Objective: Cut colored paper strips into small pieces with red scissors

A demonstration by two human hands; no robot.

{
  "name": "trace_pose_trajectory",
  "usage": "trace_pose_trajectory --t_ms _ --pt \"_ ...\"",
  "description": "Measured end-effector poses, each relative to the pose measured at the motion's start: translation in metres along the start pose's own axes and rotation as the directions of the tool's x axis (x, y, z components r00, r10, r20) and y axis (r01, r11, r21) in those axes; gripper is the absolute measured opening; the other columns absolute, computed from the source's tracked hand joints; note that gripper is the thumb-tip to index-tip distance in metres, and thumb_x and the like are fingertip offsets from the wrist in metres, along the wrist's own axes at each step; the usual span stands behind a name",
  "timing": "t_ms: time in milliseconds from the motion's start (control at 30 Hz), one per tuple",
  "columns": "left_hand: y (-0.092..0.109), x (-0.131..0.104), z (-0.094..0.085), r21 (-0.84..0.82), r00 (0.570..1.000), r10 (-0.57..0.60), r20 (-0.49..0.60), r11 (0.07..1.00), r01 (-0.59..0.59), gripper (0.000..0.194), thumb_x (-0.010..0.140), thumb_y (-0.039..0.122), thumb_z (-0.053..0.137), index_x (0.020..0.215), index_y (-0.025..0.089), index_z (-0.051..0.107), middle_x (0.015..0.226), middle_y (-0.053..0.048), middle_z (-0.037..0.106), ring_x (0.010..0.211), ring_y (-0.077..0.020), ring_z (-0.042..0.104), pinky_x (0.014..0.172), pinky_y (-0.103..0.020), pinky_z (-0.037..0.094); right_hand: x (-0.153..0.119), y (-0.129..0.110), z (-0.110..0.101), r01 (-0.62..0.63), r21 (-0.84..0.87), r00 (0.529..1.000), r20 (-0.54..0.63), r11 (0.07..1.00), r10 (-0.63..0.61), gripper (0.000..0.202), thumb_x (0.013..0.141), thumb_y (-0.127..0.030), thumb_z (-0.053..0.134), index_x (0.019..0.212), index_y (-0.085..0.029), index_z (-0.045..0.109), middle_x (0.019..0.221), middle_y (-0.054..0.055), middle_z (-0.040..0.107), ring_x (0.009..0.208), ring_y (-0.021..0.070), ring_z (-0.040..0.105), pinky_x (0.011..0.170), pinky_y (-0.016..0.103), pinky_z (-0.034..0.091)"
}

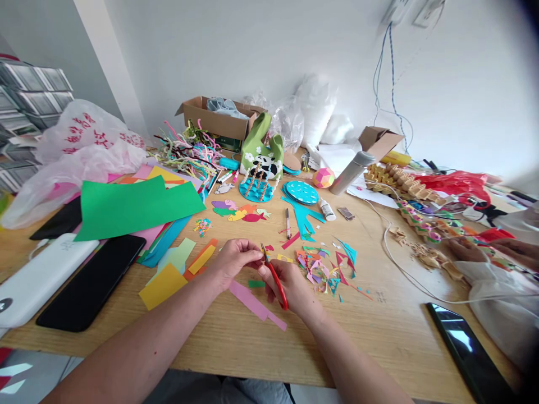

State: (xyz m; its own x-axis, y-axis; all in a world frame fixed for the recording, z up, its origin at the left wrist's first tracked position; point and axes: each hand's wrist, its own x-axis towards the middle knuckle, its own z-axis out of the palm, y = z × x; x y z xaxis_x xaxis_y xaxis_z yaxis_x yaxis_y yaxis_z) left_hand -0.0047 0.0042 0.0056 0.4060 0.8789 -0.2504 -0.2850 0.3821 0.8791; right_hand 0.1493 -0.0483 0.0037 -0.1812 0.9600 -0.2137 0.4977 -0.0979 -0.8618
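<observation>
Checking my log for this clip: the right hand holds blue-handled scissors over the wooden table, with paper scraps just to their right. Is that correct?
Not quite. The head view shows the scissors in the right hand have red handles, not blue. The rest holds: they are over the wooden table, with the paper scraps just to their right.

The single head-worn camera looked forward and down from above the near edge of the wooden table (391,331), close over the person's forearms, taking in the far white wall (no second view shared the scene).
</observation>
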Motion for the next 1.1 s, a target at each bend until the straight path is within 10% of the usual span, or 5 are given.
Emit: trace_pose_trajectory --t_ms 1100 --pt "0.001 -0.0002 0.0001 -0.037 0.999 -0.034 0.01 0.999 0.034 0.016 0.056 0.021 0.076 0.064 0.012 0.066 0.063 -0.003 0.067 0.058 -0.0125 0.061 0.061 -0.026 0.047 0.0014 0.0019 0.0 0.016 0.041 1.0 0.017 0.999 -0.016 0.044 0.084 -0.057 0.056 0.065 -0.018 0.047 0.047 -0.002 0.055 0.037 0.0117 0.054 0.034 0.018 0.032"
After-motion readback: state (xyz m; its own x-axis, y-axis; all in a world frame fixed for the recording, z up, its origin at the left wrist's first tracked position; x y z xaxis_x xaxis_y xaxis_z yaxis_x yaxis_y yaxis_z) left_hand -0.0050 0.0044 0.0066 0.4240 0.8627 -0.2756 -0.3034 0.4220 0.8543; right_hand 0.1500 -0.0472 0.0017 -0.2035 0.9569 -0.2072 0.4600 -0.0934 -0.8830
